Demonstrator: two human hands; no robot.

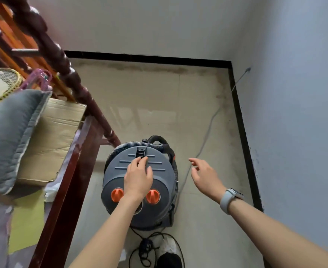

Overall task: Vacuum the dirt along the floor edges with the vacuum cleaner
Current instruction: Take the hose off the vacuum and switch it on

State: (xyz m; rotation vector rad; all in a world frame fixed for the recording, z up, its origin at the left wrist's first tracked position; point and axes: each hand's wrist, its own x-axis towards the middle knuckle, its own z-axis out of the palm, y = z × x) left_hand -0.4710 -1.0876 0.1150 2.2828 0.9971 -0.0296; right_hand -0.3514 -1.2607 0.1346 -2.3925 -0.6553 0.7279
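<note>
We are looking down on the grey vacuum cleaner (140, 182), which is standing on the tiled floor (149, 105) between the dark wooden bed frame (78, 151) and the right-hand wall. Our left hand (138, 178) is lying on its lid, fingers curling over the black carry handle (141, 151) near the far edge; whether they are actually closing round it we cannot tell. The two orange knobs (153, 196) are sitting either side of that wrist. Our right hand (203, 175) is hovering just right of the canister, fingers loose and spread, holding nothing. Dirt (149, 67) is lining the far black skirting. A black cord (149, 246) is lying tangled on the floor nearest us.
</note>
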